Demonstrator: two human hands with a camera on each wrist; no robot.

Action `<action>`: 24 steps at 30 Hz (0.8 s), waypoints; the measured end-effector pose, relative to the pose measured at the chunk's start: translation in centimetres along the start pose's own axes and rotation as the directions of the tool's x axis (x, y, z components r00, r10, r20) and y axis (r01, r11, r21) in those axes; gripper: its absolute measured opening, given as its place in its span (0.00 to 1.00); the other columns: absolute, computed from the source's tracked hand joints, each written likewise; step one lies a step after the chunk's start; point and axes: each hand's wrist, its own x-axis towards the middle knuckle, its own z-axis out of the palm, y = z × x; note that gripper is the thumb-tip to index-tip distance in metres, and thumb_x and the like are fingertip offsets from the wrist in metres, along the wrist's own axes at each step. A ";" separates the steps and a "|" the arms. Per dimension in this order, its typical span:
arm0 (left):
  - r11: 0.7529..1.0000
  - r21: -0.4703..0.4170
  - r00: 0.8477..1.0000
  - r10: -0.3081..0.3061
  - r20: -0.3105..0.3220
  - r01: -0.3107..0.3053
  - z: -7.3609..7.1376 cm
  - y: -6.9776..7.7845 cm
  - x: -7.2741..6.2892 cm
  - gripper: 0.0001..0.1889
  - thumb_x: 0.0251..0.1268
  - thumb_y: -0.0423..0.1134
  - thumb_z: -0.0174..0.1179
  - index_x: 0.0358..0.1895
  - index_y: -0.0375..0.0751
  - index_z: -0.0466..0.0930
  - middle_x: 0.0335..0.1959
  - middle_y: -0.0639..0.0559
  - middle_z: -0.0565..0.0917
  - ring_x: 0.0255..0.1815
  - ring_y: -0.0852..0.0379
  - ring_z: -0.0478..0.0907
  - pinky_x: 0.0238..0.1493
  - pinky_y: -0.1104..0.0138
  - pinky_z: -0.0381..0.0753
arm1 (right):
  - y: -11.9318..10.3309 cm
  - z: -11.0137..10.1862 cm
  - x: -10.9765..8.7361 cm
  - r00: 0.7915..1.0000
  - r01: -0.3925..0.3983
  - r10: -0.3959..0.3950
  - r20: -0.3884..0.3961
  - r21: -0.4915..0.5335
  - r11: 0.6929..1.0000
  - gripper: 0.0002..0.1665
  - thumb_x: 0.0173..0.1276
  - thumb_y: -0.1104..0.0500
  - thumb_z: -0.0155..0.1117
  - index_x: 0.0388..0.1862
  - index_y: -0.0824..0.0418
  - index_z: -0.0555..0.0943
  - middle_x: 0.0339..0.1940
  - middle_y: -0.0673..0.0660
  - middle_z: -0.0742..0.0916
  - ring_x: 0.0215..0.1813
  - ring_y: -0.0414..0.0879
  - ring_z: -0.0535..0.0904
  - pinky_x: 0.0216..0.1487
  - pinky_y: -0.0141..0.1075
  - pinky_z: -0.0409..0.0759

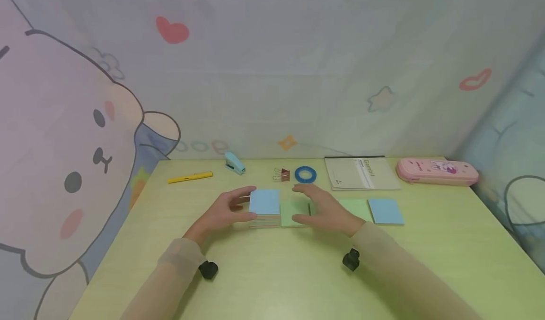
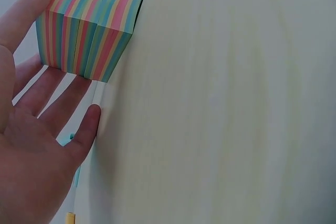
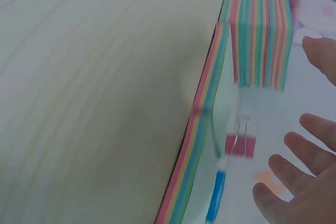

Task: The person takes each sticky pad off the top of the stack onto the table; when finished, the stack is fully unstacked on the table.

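The left hand (image 1: 225, 210) held 1 stack (image 1: 265, 202) of paper pads from its left side, thumb at the near corner and fingers round the far side; how tightly, I could not tell. That span presumably braced the separate pads against slipping. The right hand (image 1: 328, 211) gripped nothing: its fingers were spread above the row beside the stack, apart from it, perhaps to leave room around the pile's free side.

Behind everything hung a pale backdrop (image 1: 272, 74) printed with hearts, a star and a big cartoon animal. The table (image 1: 272, 282) in front of it was smooth and yellow-green. At its far right lay a notebook (image 1: 362, 174) marked "Gambit" and a pink pencil case (image 1: 438, 171), likely set back from the hands' working area. Nearer, the stack stood at the row's left end, blue on top and striped along its sides, right against a green pad (image 1: 293, 213); a blue pad (image 1: 385, 211) ended the row on the right. Smaller things seemed parked farther back: a mint stapler (image 1: 234, 163), a blue tape roll (image 1: 305, 181), a yellow pen (image 1: 189, 177) and a reddish binder clip (image 1: 285, 175).
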 end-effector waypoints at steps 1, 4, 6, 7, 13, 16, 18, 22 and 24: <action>1.000 0.000 1.000 0.000 0.001 0.000 0.0 0.0 0.0 0.41 0.64 0.38 0.76 0.79 0.41 0.68 0.77 0.45 0.73 0.77 0.38 0.70 0.76 0.42 0.68 | -0.5 0.5 0.5 1.000 0.009 -0.009 0.004 0.000 1.000 0.47 0.69 0.47 0.75 0.79 0.64 0.68 0.80 0.62 0.72 0.81 0.60 0.66 0.77 0.60 0.67; 1.000 0.007 1.000 0.001 0.005 -0.001 0.0 0.1 0.0 0.41 0.64 0.39 0.75 0.79 0.41 0.67 0.77 0.45 0.72 0.77 0.39 0.70 0.76 0.41 0.68 | -1.5 1.8 2.1 0.999 0.033 -0.033 0.012 -0.011 0.999 0.49 0.68 0.48 0.76 0.80 0.66 0.66 0.80 0.65 0.71 0.82 0.61 0.64 0.79 0.60 0.65; 1.000 0.012 1.000 0.004 0.008 -0.004 0.0 0.1 0.0 0.40 0.65 0.39 0.75 0.79 0.41 0.67 0.77 0.46 0.72 0.77 0.39 0.70 0.76 0.41 0.68 | -1.8 2.5 3.0 0.999 0.045 -0.045 0.016 -0.019 0.999 0.50 0.68 0.48 0.77 0.81 0.66 0.65 0.81 0.65 0.70 0.82 0.61 0.64 0.79 0.59 0.65; 1.000 0.014 1.000 0.006 0.009 -0.006 0.0 0.1 0.0 0.40 0.65 0.39 0.75 0.79 0.41 0.67 0.77 0.46 0.72 0.77 0.39 0.70 0.76 0.41 0.68 | -1.9 2.8 3.4 0.998 0.052 -0.051 0.020 -0.018 0.998 0.51 0.68 0.48 0.77 0.81 0.66 0.64 0.81 0.65 0.70 0.82 0.61 0.63 0.79 0.59 0.65; 0.999 0.027 0.999 0.029 0.031 -0.030 -0.2 0.1 0.0 0.42 0.66 0.38 0.74 0.81 0.42 0.64 0.79 0.46 0.70 0.77 0.39 0.69 0.76 0.41 0.67 | -2.5 3.8 4.8 0.998 0.043 -0.041 0.043 -0.044 0.998 0.51 0.67 0.46 0.78 0.81 0.63 0.65 0.80 0.59 0.72 0.78 0.56 0.68 0.76 0.53 0.71; 0.999 0.028 0.999 0.031 0.041 -0.032 -0.3 0.1 0.0 0.44 0.65 0.38 0.75 0.82 0.43 0.62 0.79 0.46 0.70 0.78 0.39 0.69 0.77 0.41 0.67 | -2.6 4.0 5.0 0.998 0.037 -0.034 0.049 -0.064 0.997 0.49 0.67 0.46 0.78 0.79 0.64 0.67 0.78 0.59 0.74 0.75 0.56 0.71 0.74 0.51 0.75; 0.999 0.025 0.999 0.029 0.046 -0.030 -0.3 0.1 0.0 0.45 0.64 0.37 0.75 0.82 0.42 0.62 0.79 0.45 0.69 0.78 0.39 0.69 0.77 0.42 0.67 | -2.6 4.1 5.1 0.998 0.036 -0.031 0.054 -0.083 0.996 0.49 0.68 0.46 0.78 0.79 0.64 0.68 0.77 0.60 0.75 0.73 0.55 0.73 0.71 0.50 0.77; 0.999 0.025 0.999 0.026 0.048 -0.027 -0.4 0.2 -0.1 0.43 0.65 0.36 0.75 0.81 0.41 0.64 0.79 0.45 0.69 0.78 0.39 0.69 0.76 0.42 0.68 | -2.2 3.9 5.1 0.998 0.041 -0.034 0.059 -0.131 0.991 0.47 0.67 0.47 0.78 0.78 0.65 0.69 0.75 0.61 0.77 0.70 0.54 0.75 0.68 0.47 0.79; 0.999 0.030 0.999 0.018 0.047 -0.019 -0.4 0.2 -0.1 0.42 0.65 0.36 0.75 0.80 0.40 0.65 0.79 0.43 0.70 0.77 0.37 0.70 0.76 0.42 0.68 | -1.9 3.6 4.9 0.998 0.038 -0.028 0.063 -0.161 0.986 0.47 0.66 0.46 0.79 0.77 0.65 0.70 0.74 0.60 0.78 0.69 0.54 0.76 0.69 0.47 0.79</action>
